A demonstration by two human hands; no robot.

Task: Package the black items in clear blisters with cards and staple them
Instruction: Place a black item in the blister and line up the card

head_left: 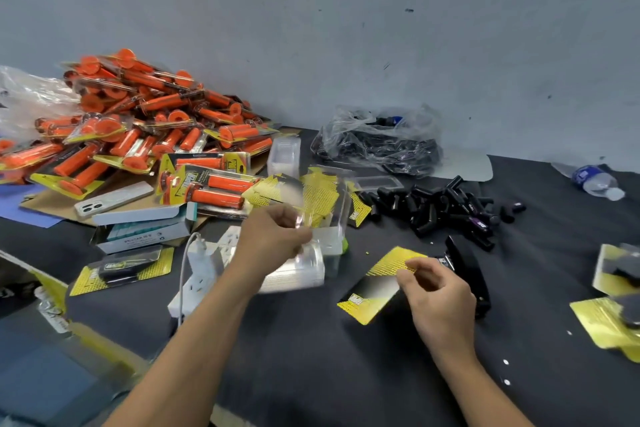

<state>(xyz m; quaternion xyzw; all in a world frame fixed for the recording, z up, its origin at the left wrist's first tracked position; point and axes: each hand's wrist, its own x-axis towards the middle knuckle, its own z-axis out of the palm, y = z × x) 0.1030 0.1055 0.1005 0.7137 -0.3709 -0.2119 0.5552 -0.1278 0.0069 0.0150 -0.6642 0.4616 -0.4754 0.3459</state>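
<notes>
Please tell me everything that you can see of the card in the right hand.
The card is a flat rectangle, apparently glossy printed cardboard: yellow dotted ends, a dark shiny middle, a small logo near its lower end. The right hand pinches its upper right edge. It slants above the dark table, left of the black stapler. Whether its lower corner touches the table I cannot tell.

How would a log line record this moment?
left hand: holds clear blister | right hand: pinches yellow card | stapler: untouched | black items: loose pile

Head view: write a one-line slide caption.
Left hand holds a clear blister; right hand pinches a yellow card.
</notes>
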